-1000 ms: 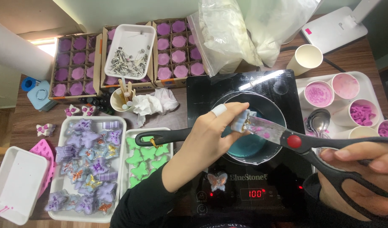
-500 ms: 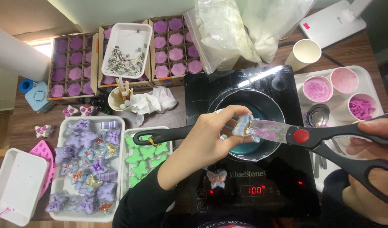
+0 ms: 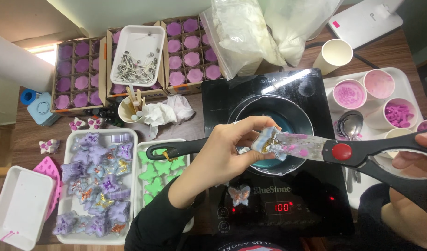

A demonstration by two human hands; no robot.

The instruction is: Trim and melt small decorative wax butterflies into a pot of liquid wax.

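My left hand (image 3: pixel 225 151) pinches a small pale blue wax butterfly piece (image 3: pixel 265 142) over a dark pan (image 3: pixel 297 121) that sits on a black induction hob (image 3: pixel 223 100). My right hand (image 3: pixel 411 186) grips the black handles of a pair of scissors (image 3: pixel 357 155) with a red pivot. The scissor blades (image 3: pixel 299 143) are smeared with wax and bite into the wax piece. Teal melted wax shows in the pan beneath. The pan's long black handle (image 3: pixel 176 149) points left, passing behind my left hand.
A white tray of purple butterfly shapes (image 3: pixel 95 179) and one of green butterflies (image 3: pixel 160 174) lie left. Boxes of purple flower candles (image 3: pixel 78 69), a wick tray (image 3: pixel 139 56), plastic bags (image 3: pixel 250 32), paper cups (image 3: pixel 334 53) and pink-filled cups (image 3: pixel 348 95) ring the hob. A butterfly piece (image 3: pixel 239 194) rests on the hob.
Both hands and the scissors have dropped slightly lower over the pan. The scissor handles have come closer together, with the blades still on the wax piece.
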